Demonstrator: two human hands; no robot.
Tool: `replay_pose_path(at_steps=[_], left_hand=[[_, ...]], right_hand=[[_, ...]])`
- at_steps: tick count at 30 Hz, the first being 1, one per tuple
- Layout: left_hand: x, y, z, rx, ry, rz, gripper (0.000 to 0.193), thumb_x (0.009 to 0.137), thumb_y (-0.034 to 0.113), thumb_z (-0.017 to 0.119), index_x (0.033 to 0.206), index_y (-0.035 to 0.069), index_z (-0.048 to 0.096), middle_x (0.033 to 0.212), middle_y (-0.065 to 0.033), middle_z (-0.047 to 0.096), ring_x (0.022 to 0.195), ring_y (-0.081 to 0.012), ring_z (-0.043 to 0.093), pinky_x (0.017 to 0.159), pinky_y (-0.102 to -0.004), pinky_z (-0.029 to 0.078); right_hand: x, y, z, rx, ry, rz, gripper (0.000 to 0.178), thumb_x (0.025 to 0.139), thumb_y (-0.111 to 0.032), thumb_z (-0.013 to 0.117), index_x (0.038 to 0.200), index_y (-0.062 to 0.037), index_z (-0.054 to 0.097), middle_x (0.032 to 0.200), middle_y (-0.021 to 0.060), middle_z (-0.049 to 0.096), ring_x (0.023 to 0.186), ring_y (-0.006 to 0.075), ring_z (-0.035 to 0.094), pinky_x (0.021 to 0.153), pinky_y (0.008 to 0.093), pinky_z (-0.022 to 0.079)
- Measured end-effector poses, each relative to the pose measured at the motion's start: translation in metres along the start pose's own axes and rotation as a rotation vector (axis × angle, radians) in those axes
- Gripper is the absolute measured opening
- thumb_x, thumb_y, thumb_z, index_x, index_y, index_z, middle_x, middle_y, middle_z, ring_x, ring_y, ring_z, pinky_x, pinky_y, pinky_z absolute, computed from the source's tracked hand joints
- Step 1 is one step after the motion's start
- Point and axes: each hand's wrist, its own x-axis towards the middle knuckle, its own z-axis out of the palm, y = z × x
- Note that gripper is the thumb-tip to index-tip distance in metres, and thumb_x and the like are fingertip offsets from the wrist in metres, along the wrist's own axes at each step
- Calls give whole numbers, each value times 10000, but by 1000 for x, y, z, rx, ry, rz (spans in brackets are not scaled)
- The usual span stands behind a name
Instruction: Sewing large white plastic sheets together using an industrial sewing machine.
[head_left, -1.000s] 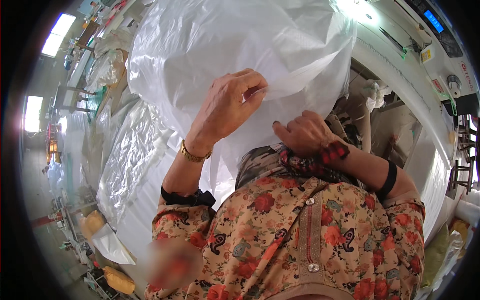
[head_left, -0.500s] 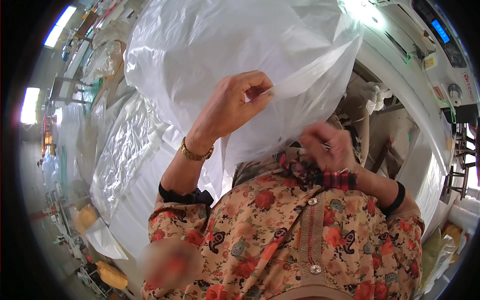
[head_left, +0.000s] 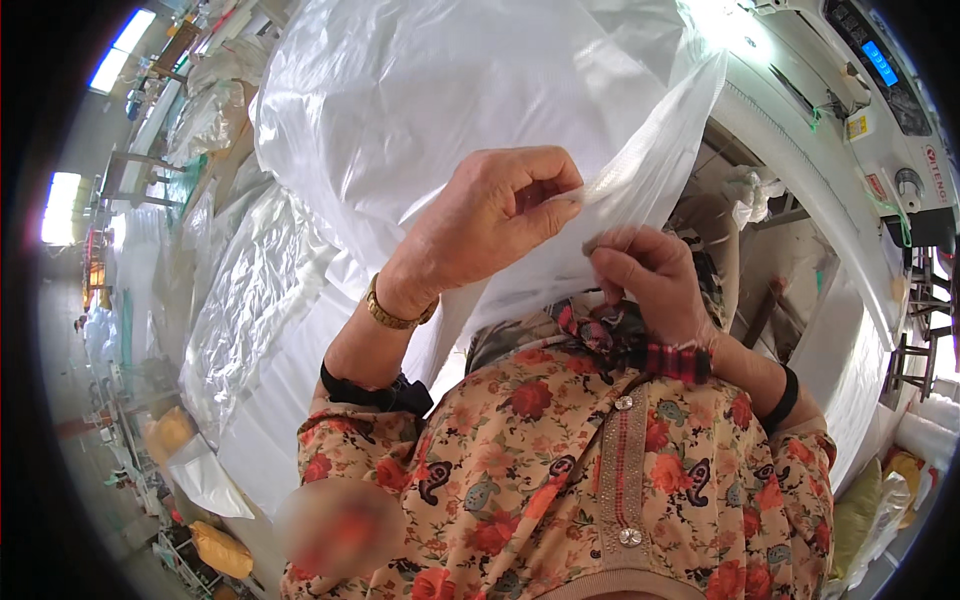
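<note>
A large, shiny white plastic sheet spreads out in front of me and hangs down toward my lap. My left hand, with a gold watch at its wrist, pinches the sheet's folded edge between thumb and fingers. Just right of it and a little nearer to me is my right hand, its fingers curled and thumb pressed against them, in front of the sheet. Whatever may lie between those right fingertips is too small to make out.
A white sewing machine with a lit blue display stands at the far right on a pale table. Crumpled clear plastic lies at left. Wooden stools stand at the right edge, and a yellow package sits lower left.
My left hand has shifted slightly right and nearer, still pinching the sheet's edge. My right hand, blurred before, has come up closer to the left hand with its fingers curled together.
</note>
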Motion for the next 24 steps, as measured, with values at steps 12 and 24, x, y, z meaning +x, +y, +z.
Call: replay_pose_path(at_steps=[12,24], left_hand=[[-16,-32,42,-187,-47,-232,169,944,164,545,905,9,600,767,43,540,761,-23,460,663,-197,405],[-15,-52,44,-310,-27,-312,194,898,167,619,801,12,552,675,81,443,622,-22,346,529,-230,323]], right_hand=[[-2,-3,24,-1106,-109,-349,192,860,-226,560,846,-35,547,658,177,610,643,383,621,582,484,469],[-3,2,-14,-1010,64,-625,205,867,-199,623,884,-11,541,687,127,593,636,225,616,532,353,462]])
